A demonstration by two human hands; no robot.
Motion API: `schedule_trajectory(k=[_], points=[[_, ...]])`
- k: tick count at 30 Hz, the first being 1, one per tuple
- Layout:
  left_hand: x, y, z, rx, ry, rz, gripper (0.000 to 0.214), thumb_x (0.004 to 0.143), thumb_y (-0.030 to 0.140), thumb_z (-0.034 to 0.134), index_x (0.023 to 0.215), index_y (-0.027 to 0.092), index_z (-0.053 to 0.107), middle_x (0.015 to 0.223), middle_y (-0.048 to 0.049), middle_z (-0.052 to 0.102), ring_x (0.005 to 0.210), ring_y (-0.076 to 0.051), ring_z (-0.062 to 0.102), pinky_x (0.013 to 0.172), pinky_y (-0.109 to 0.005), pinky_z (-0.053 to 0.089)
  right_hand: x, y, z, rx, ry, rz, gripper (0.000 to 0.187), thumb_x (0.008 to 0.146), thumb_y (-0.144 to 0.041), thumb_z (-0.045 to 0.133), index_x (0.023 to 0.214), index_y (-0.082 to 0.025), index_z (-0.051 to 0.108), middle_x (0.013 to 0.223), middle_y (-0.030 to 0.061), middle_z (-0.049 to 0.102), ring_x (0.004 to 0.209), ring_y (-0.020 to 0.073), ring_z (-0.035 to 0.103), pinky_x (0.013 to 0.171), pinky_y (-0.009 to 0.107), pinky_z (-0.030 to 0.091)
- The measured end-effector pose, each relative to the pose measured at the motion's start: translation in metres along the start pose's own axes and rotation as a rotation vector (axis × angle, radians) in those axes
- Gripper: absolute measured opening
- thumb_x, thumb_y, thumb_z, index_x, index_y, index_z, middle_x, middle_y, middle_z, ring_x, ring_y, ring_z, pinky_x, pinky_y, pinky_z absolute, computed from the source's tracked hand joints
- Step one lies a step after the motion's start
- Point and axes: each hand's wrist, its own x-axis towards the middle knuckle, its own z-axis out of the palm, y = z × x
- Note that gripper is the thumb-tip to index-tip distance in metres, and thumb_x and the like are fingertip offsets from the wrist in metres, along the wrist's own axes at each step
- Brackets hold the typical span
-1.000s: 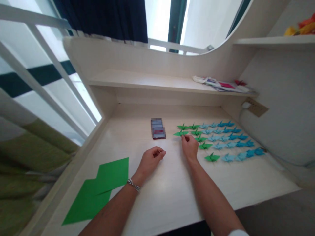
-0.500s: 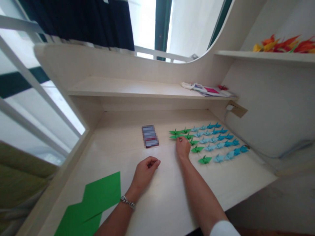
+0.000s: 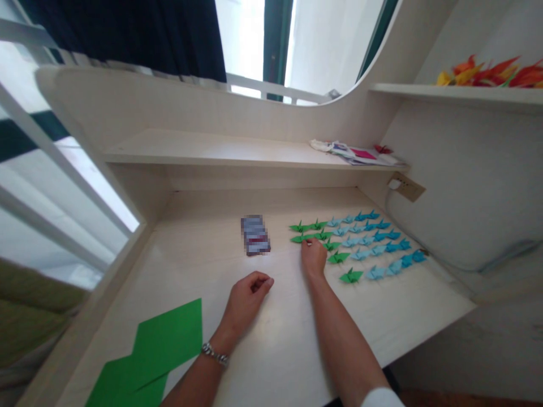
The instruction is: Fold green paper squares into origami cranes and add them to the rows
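R fingers (image 3: 306, 248) at grn ppr crane (image 3: 298, 238)

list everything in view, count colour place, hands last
desk: one, pale, centre
green cranes: seven visible, desk right
light blue cranes: ten, right of green
deeper blue cranes: ten, farthest right
sheets: two, green, near left, overlapping
flat item: one, blurred, greyish, desk middle
shelves: two, pale, rear and upper right
papers: uncountable, white and pink, rear shelf
red piece: one, papers' right end
folded pieces: uncountable, red, orange, yellow, upper right shelf
socket plate: one, tan, right wall
plugged-in cable: one, grey, right
hanging cloth: one, dark blue, top left
rails: several, white, left
draped cloth: one, olive, lower left
bracelet: one, silver, left wrist
sleeve: one, white, right forearm
left hand: one, desk front
right hand: one, at green crane
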Motion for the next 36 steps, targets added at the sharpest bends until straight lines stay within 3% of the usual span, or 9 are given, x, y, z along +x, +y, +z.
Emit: schedule_trajectory(k=[9, 15, 22, 27, 31, 36], points=[[0.001, 0.0, 0.001, 0.052, -0.02, -0.01, 0.026, 0.078, 0.042, 0.058, 0.08, 0.017, 0.067, 0.074, -0.0038, 0.068, 0.069, -0.018, 0.059, 0.065, -0.028, 0.044, -0.002, -0.003, -0.002, -0.008, -0.029, 0.05, 0.026, 0.082, -0.03, 0.053, 0.095, -0.016, 0.069, 0.085, 0.0108, 0.071, 0.082, 0.0223, 0.064, 0.076, 0.028, 0.042], [-0.001, 0.003, -0.002, 0.073, -0.007, 0.012, 0.027, 0.078, 0.042, 0.057, 0.081, 0.017, 0.067, 0.075, -0.0036, 0.067, 0.068, -0.017, 0.059, 0.064, -0.027, 0.044, -0.015, -0.004, -0.016, 0.082, 0.002, 0.099, 0.033, 0.082, -0.038, 0.052, 0.103, -0.016, 0.061, 0.076, 0.007, 0.069, 0.077, 0.0221, 0.062, 0.069, 0.028, 0.04], [0.002, 0.011, -0.008, 0.126, 0.116, 0.025, 0.029, 0.078, 0.043, 0.056, 0.08, 0.015, 0.067, 0.071, -0.0041, 0.066, 0.065, -0.016, 0.059, 0.061, -0.026, 0.044, -0.067, 0.004, -0.043, 0.064, -0.205, -0.09, 0.046, 0.09, -0.052, 0.032, 0.071, -0.021, 0.061, 0.066, 0.0031, 0.065, 0.064, 0.0169, 0.056, 0.058, 0.025, 0.032], [-0.011, 0.025, -0.01, 0.247, 0.123, 0.026, 0.029, 0.08, 0.042, 0.054, 0.081, 0.017, 0.068, 0.076, -0.0049, 0.069, 0.068, -0.017, 0.061, 0.063, -0.027, 0.045, -0.088, 0.004, -0.05, -0.106, -0.327, -0.209, 0.052, 0.089, -0.057, 0.031, 0.066, -0.022, 0.06, 0.063, 0.003, 0.063, 0.059, 0.0156, 0.05, 0.053, 0.026, 0.022], [-0.045, 0.022, -0.033, 0.385, 0.288, -0.005, 0.024, 0.08, 0.037, 0.055, 0.085, 0.018, 0.068, 0.084, -0.0044, 0.07, 0.075, -0.016, 0.062, 0.071, -0.028, 0.047, -0.088, 0.004, -0.052, -0.159, -0.394, -0.224, 0.055, 0.089, -0.059, 0.028, 0.069, -0.022, 0.062, 0.067, 0.0043, 0.063, 0.061, 0.0154, 0.048, 0.052, 0.026, 0.021], [-0.099, 0.0, -0.085, 0.676, 0.63, -0.218, 0.026, 0.079, 0.035, 0.056, 0.094, 0.017, 0.067, 0.092, -0.0081, 0.069, 0.08, -0.019, 0.062, 0.076, -0.032, 0.047, -0.084, 0.005, -0.054, -0.163, -0.456, -0.232, 0.057, 0.088, -0.061, 0.026, 0.072, -0.022, 0.064, 0.07, 0.0056, 0.063, 0.064, 0.0163, 0.048, 0.053, 0.025, 0.022]])
